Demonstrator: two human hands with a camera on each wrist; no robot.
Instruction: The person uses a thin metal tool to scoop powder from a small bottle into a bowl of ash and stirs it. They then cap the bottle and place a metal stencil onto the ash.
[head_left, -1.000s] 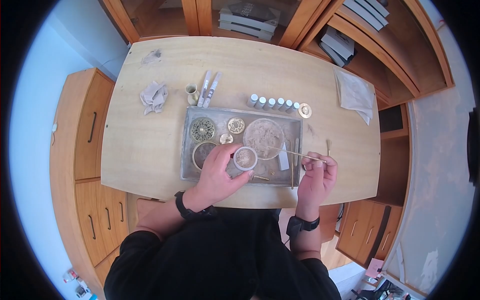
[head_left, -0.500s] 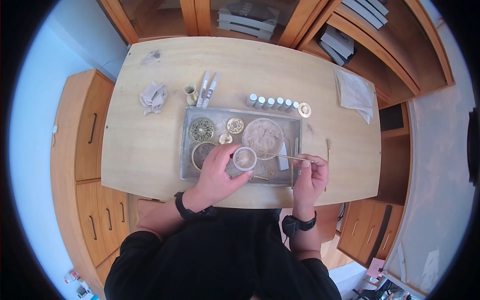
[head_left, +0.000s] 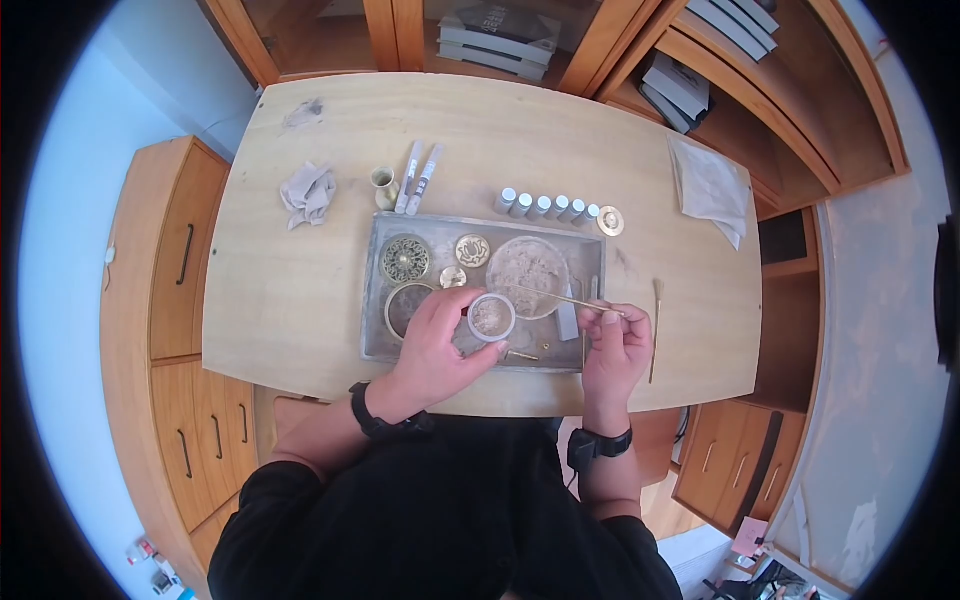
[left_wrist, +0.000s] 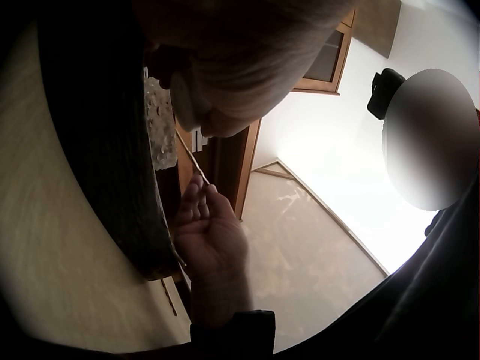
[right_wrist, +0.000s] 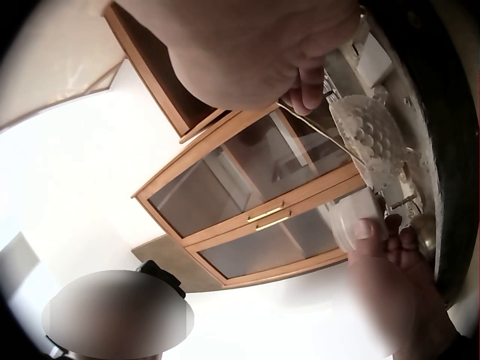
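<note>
- Two hands work over a grey metal tray [head_left: 376,300] on the wooden counter [head_left: 290,290]; the left hand [head_left: 435,345] hides part of the tray's near edge and most of the wall of the small white cup [head_left: 491,317] that its fingers curl round.
- In the left wrist view the left hand itself fills the top as a dark blur, and only the right hand [left_wrist: 210,240] with a sliver of the rod shows clearly; the right wrist view is likewise mostly palm.
- The white cup holds brownish powder and stands on the tray, just in front of a larger round dish [head_left: 527,272] that is filled with pale brown ash or powder.
- A brass-rimmed bowl [head_left: 403,305] with dark contents sits to the left of the cup, partly covered by the left thumb.
- A pierced brass lid [head_left: 405,259] and a smaller brass disc [head_left: 472,250] lie flat at the tray's far side.
- The right hand [head_left: 612,345] pinches a thin brass rod [head_left: 562,297] between thumb and fingertips at its right end.
- The rod's long axis runs nearly level, left to right, its free tip pointing left over the edge of the large dish, close to the white cup; whether the tip touches the powder cannot be told.
</note>
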